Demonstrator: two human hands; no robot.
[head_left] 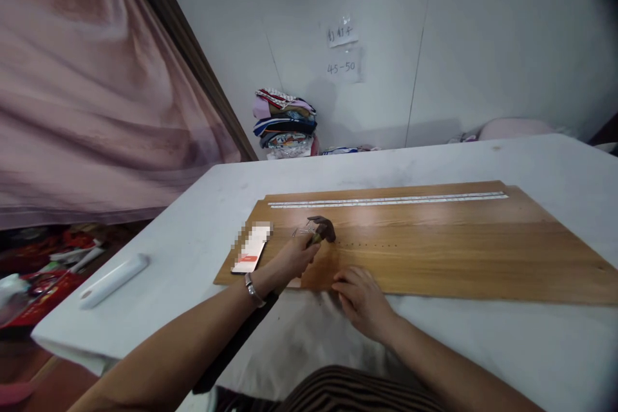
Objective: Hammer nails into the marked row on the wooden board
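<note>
My left hand (295, 261), with a bracelet on its wrist, is closed around the handle of a claw hammer (326, 229). The hammer's dark head is over the left part of a wooden board (463, 257), at the left end of a row of small dark nails (367, 244). Behind the hammer lies a small pile of loose nails (303, 229), partly hidden by it. My right hand (364, 302) rests on the board's front edge, its fingers slightly bent and pointing left, and nothing shows in it.
A phone (252, 251) lies on the board's left end, and two white measuring strips (386, 200) run along its back. On the white table (178, 219) lies a white elongated object (114, 280). Folded clothes (286, 122) stand by the wall; a pink curtain (96, 90) hangs left.
</note>
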